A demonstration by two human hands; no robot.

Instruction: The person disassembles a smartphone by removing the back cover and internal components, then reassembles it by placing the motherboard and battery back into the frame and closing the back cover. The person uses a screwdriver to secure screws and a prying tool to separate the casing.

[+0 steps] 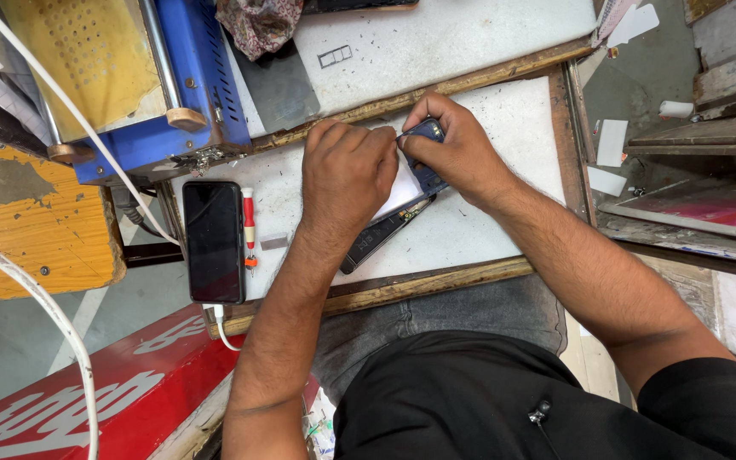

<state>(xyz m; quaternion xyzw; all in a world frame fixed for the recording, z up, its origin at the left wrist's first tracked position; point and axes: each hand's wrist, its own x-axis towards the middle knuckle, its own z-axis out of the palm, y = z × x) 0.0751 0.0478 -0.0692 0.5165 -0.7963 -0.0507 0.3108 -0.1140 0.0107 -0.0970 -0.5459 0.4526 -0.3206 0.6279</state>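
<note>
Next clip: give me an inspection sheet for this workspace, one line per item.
Surface: white board in a wooden frame, speckled with small bits.
Job's things: dark phone under both hands, a white sheet against it.
Clutter: black phone lying flat; red screwdriver beside it.
Grippers: left hand presses on the dark phone; right hand grips its far end.
Cables: white cable plugged into the black phone.
Surroundings: blue machine, yellow stool.

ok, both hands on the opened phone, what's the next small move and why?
Probably keep the left hand pressing the dark phone flat while the right hand eases its thin tool along the top edge: the tip sits at that corner and the phone lies on the white worktop.
</note>
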